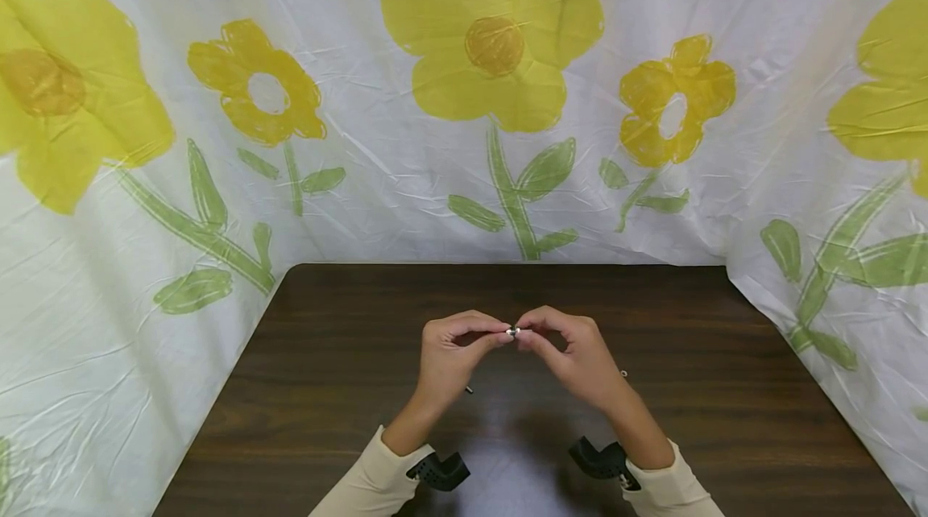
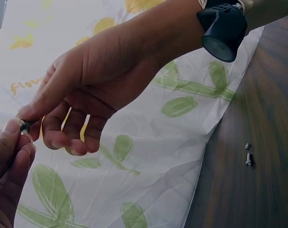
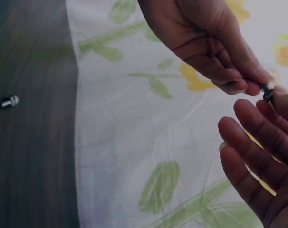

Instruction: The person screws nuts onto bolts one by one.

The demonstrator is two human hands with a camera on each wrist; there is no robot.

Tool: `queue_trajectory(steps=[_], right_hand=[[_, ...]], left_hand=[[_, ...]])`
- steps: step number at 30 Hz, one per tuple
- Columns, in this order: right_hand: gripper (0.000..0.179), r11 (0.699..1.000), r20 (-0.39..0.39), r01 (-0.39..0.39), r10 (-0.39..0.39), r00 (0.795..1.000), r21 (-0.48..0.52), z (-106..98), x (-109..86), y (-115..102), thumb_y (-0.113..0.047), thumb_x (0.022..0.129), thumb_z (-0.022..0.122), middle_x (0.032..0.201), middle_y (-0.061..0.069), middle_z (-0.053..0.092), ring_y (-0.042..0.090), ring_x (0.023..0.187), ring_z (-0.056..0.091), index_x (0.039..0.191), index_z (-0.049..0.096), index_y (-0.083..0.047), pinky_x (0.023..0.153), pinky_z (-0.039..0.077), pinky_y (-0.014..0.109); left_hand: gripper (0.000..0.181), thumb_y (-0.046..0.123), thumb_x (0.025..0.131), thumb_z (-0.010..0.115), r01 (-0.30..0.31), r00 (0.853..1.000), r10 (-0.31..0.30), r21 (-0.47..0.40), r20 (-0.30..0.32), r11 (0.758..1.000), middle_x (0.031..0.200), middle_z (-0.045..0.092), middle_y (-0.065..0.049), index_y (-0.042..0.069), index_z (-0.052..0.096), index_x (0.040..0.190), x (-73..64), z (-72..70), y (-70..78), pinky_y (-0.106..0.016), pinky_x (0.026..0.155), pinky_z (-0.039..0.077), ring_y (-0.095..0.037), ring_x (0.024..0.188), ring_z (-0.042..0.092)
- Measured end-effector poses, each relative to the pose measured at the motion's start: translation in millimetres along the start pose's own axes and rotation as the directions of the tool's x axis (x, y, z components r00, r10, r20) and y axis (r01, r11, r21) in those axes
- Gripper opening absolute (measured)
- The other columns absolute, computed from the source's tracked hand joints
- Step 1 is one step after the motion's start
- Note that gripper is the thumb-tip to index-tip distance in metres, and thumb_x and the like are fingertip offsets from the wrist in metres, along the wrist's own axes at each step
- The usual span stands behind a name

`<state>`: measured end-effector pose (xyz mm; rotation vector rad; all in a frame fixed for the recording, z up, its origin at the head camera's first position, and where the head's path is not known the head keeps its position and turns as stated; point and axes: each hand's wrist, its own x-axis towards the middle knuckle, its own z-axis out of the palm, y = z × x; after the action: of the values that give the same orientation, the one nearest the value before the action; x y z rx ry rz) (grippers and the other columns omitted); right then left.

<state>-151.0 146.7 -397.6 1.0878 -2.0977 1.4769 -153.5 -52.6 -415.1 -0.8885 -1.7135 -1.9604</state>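
Fingertips of both hands meet over the far middle of the table on a small metal fastener (image 1: 513,331), silver with a dark part. My left hand (image 1: 448,352) pinches one end of it between thumb and forefinger, and my right hand (image 1: 576,352) pinches the other. In the left wrist view the fastener (image 2: 24,126) is mostly covered by fingers; I cannot tell whether it is a bolt with a nut on it. The right hand's other fingers (image 2: 76,142) are loosely bent in that view. In the right wrist view, the left hand (image 3: 206,42) reaches in from above.
A small bolt (image 1: 469,390) lies on the dark wooden table (image 1: 348,420) beside the left wrist. To the right, a nut (image 2: 247,146) and another bolt (image 2: 248,159) lie close together. A white curtain with yellow flowers (image 1: 362,203) hangs along the table's back and sides.
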Motion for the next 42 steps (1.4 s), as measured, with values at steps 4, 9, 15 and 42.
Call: queue_trajectory(steps=[4,9,15,42], right_hand=[[0.024,0.999,0.011,-0.036,0.036,0.999,-0.014,3,-1.3,0,0.007,0.095,0.065,0.079,-0.005,0.068,0.013,0.072,0.066,0.096,0.069,-0.016,0.069,0.056,0.027],[0.028,0.998,-0.011,-0.054,0.054,0.998,-0.012,6,-1.5,0,0.004,0.099,0.061,0.072,-0.006,0.063,0.010,0.068,0.062,0.085,0.066,-0.020,0.064,0.055,0.031],[0.027,0.998,-0.031,-0.063,0.062,0.998,-0.028,3,-1.0,-1,0.003,0.100,0.059,0.070,-0.006,0.064,0.013,0.062,0.060,0.084,0.068,-0.017,0.059,0.050,0.024],[0.022,0.997,0.010,-0.049,0.050,0.999,-0.059,6,-1.9,0,0.005,0.099,0.059,0.071,-0.006,0.059,0.007,0.063,0.058,0.092,0.064,-0.015,0.060,0.052,0.024]], left_hand=[[0.011,-0.010,0.081,0.079,-0.007,1.000,0.007,-0.001,0.003,1.000,0.084,0.075,-0.016,-0.004,0.078,0.090,-0.3,0.0,-0.2,-0.038,0.067,0.062,-0.023,0.077,0.073],[0.009,-0.009,0.082,0.079,-0.016,1.000,0.017,-0.022,0.015,1.000,0.084,0.074,-0.017,-0.005,0.077,0.090,-0.5,1.0,0.3,-0.039,0.069,0.062,-0.025,0.077,0.073],[0.008,-0.008,0.082,0.079,-0.023,1.000,0.023,-0.024,0.017,0.999,0.085,0.074,-0.018,-0.007,0.077,0.090,0.1,1.8,0.8,-0.040,0.068,0.062,-0.027,0.076,0.073],[0.010,-0.010,0.082,0.078,-0.057,0.998,0.057,-0.001,0.025,0.998,0.085,0.074,-0.017,-0.005,0.077,0.091,-0.3,2.9,0.3,-0.035,0.069,0.062,-0.028,0.077,0.072]])
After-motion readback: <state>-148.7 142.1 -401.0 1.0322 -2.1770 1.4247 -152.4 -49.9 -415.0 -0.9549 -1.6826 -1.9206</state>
